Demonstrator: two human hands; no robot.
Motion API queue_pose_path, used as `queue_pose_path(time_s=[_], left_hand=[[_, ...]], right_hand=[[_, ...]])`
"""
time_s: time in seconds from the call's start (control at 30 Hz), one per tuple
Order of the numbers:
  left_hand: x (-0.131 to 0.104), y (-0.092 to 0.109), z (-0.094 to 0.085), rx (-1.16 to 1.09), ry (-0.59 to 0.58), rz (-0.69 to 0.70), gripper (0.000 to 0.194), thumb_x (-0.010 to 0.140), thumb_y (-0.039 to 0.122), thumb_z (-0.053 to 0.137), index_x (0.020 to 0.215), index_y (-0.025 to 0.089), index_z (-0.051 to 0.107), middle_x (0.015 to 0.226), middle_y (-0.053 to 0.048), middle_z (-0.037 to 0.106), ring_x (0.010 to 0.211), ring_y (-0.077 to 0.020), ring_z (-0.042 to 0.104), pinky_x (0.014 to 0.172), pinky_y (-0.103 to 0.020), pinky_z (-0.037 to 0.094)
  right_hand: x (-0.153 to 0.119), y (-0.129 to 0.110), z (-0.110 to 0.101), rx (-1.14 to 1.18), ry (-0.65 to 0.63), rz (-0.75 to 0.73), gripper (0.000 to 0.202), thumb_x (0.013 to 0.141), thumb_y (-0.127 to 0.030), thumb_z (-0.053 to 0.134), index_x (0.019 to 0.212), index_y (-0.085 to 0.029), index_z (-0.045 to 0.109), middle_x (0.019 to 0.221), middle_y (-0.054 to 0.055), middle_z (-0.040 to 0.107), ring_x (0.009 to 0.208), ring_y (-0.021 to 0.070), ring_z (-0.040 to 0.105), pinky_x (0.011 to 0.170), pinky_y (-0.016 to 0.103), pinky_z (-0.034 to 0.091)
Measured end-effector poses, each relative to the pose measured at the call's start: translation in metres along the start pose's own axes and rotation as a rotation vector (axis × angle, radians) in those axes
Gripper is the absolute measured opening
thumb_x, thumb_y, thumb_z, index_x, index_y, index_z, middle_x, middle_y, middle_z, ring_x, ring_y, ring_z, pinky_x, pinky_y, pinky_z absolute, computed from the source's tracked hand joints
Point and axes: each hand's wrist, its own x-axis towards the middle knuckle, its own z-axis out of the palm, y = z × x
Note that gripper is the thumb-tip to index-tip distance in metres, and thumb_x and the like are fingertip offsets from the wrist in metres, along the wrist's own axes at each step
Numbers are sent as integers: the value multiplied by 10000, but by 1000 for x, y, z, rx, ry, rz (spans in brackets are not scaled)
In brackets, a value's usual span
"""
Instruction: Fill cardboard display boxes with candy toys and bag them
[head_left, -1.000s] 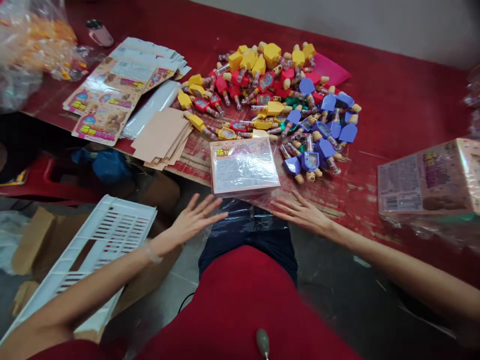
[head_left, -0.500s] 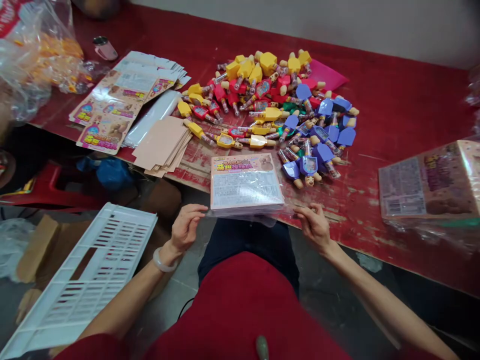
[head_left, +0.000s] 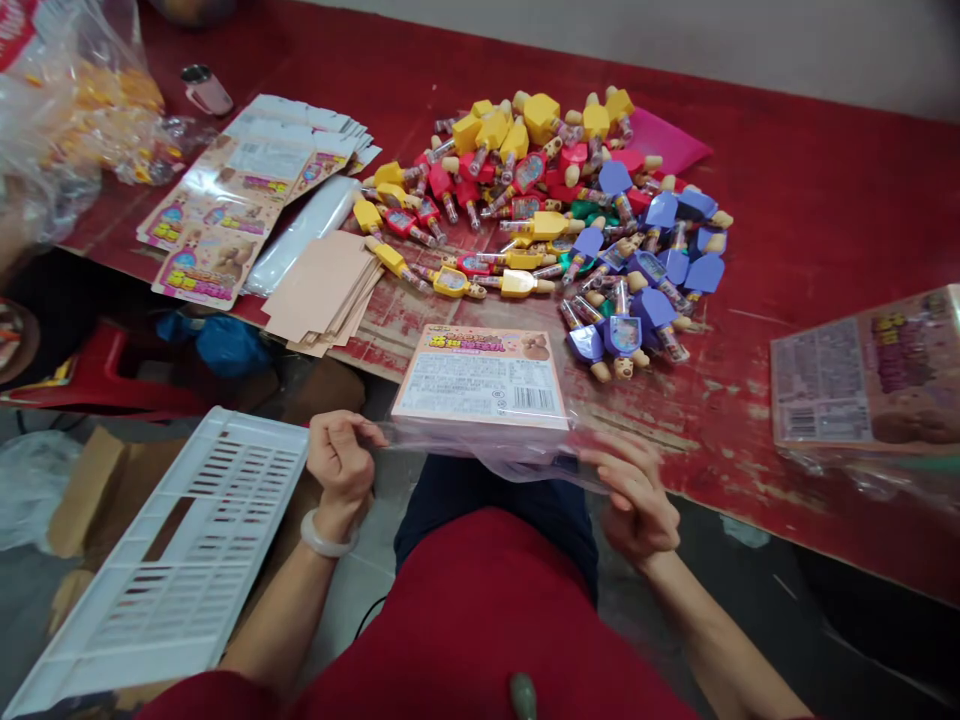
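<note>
A flat printed box [head_left: 480, 385] lies at the table's near edge, its barcode side up, inside a clear plastic bag [head_left: 517, 458]. The bag's loose mouth sticks out toward my body. My left hand [head_left: 342, 462] pinches the left corner of that film between thumb and finger. At the other corner my right hand [head_left: 634, 490] is closed on the film, slightly blurred. The film is drawn out between both hands and sags in the middle. Just beyond the box spreads a heap of small yellow, red, blue and green toys [head_left: 547, 220] with clear tubes.
Left on the red table [head_left: 810, 210] are printed cards [head_left: 217, 240], clear film sleeves [head_left: 307, 235], plain card pieces [head_left: 322, 290], a pink cup [head_left: 206, 92] and plastic bags [head_left: 82, 120]. A wrapped box [head_left: 862, 370] stands right. A white crate [head_left: 180, 540] is below left.
Both hands have come nearer my body, the left also moving left, pulling the bag's mouth out. The box's top has tipped more into view, showing its barcode.
</note>
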Motion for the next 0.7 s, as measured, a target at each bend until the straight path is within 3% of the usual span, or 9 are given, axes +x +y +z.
queue_pose_path(time_s=[0.07, 0.13, 0.23, 0.33, 0.43, 0.57, 0.63, 0.7], left_hand=[[0, -1, -1, 9, 12, 19, 339, 1030, 498, 419, 869, 211, 499, 495, 71, 545, 391, -112, 549, 433, -222, 438], [-2, -3, -2, 48, -1, -1, 347, 1030, 503, 407, 864, 212, 498, 477, 74, 533, 382, -113, 539, 439, -226, 438], [-8, -5, -3, 168, -47, -105, 377, 1030, 520, 369, 858, 213, 505, 453, 75, 515, 382, -114, 531, 461, -229, 434], [-15, -7, -3, 270, -115, -250, 407, 1023, 534, 356, 826, 216, 516, 449, 62, 512, 394, -116, 524, 466, -228, 415], [-22, -13, -2, 265, -193, -399, 418, 1017, 550, 361, 802, 226, 517, 465, 54, 510, 425, -123, 525, 491, -234, 424], [-31, -29, 5, 219, -290, -607, 437, 1003, 575, 372, 778, 228, 514, 479, 65, 461, 450, -122, 483, 513, -236, 416], [-33, -39, 13, 205, -323, -641, 470, 975, 612, 400, 733, 221, 497, 520, 59, 451, 488, -115, 461, 517, -234, 396], [-32, -51, 21, 191, -347, -666, 485, 907, 665, 473, 747, 210, 508, 611, 40, 508, 550, -113, 480, 531, -231, 397]], right_hand=[[-3, -6, 8, 166, 147, 3, 240, 1071, -347, 378, 1207, -312, 573, 836, 30, 756, 860, 273, 757, 843, 558, 577], [-5, -7, 16, 179, 234, 85, 203, 1061, -309, 436, 1165, -278, 607, 776, 15, 742, 685, 221, 740, 717, 438, 602], [-7, -6, 25, 126, 273, 357, 199, 1054, -357, 480, 1069, -228, 632, 631, -22, 670, 519, 158, 655, 560, 304, 536], [-5, -3, 33, 211, 256, 650, 288, 1041, -437, 497, 984, -200, 650, 511, -64, 549, 430, 125, 537, 488, 256, 447], [-4, 4, 40, 305, 251, 888, 364, 955, -517, 615, 868, -173, 695, 498, -64, 501, 424, 110, 449, 453, 247, 370], [-10, 25, 52, 354, 325, 1083, 446, 667, -590, 842, 679, -164, 710, 618, -7, 605, 571, 133, 524, 537, 266, 413], [-15, 35, 58, 400, 251, 1124, 473, 589, -617, 859, 622, -174, 696, 641, 10, 620, 625, 156, 554, 581, 287, 440], [-18, 42, 66, 395, 124, 1116, 486, 619, -650, 812, 597, -184, 676, 642, 17, 612, 644, 170, 556, 603, 301, 454]])
